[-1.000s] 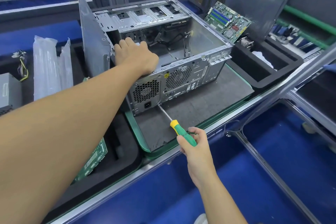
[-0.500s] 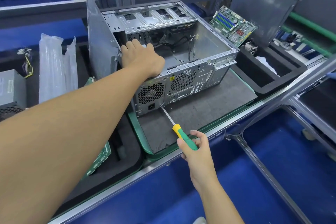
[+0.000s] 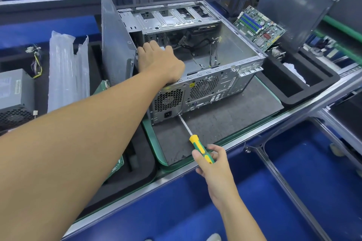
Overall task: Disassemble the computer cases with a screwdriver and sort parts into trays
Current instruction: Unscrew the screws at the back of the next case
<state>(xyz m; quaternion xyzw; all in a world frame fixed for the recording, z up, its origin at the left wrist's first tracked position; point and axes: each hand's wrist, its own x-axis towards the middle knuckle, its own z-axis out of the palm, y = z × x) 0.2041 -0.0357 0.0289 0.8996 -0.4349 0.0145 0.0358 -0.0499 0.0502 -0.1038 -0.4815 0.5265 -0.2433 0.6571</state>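
An open grey computer case (image 3: 211, 88) lies on its side on a dark mat, rear panel facing me. My left hand (image 3: 159, 62) rests inside its upper left corner, fingers curled over the power supply, which is mostly hidden. My right hand (image 3: 212, 162) grips the green and yellow handle of a screwdriver (image 3: 199, 147). Its thin shaft points up-left and the tip touches the rear panel's bottom edge beside the power socket (image 3: 168, 114).
A black foam tray (image 3: 299, 92) at right holds a motherboard (image 3: 258, 25) leaning against a grey side panel (image 3: 293, 4). At left, a black tray carries a power supply (image 3: 15, 96), clear plastic bags (image 3: 67, 72) and a green board (image 3: 117, 166). A detached panel (image 3: 115, 49) stands against the case.
The view has shifted slightly, so the case sits more to the right. Both hands keep their places and the screwdriver tip stays at the rear panel.
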